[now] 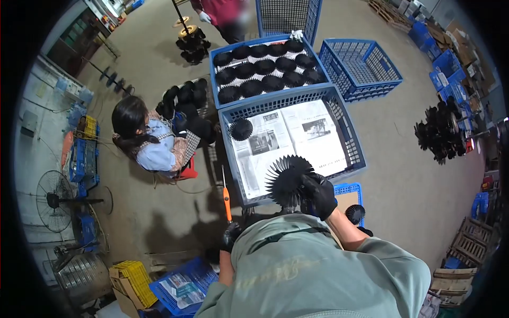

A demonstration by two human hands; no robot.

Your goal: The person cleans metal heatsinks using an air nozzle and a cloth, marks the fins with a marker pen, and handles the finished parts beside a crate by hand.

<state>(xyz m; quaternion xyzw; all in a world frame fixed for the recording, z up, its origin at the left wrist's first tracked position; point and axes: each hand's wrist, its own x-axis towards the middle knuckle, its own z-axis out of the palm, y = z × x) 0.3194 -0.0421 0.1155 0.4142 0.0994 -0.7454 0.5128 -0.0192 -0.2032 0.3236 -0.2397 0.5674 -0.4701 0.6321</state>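
Note:
My right hand (319, 197), in a black glove, is closed on a round black finned heat sink (289, 180), its fins fanning out over the near edge of the blue crate (352, 127). Low on the left, my black-gloved left hand (230, 237) grips an orange-handled screwdriver (227, 204) whose thin shaft points up and away. Inside the crate, newspaper (297, 140) lines the bottom, and a smaller-looking finned heat sink (241, 129) sits in its far left corner.
Beyond stands a crate (214, 79) with rows of black heat sinks. An empty blue crate (371, 79) is at the right. A seated co-worker (159, 140) is at the left; another person (222, 16) stands at the back. A rack of black parts (440, 130) hangs far right.

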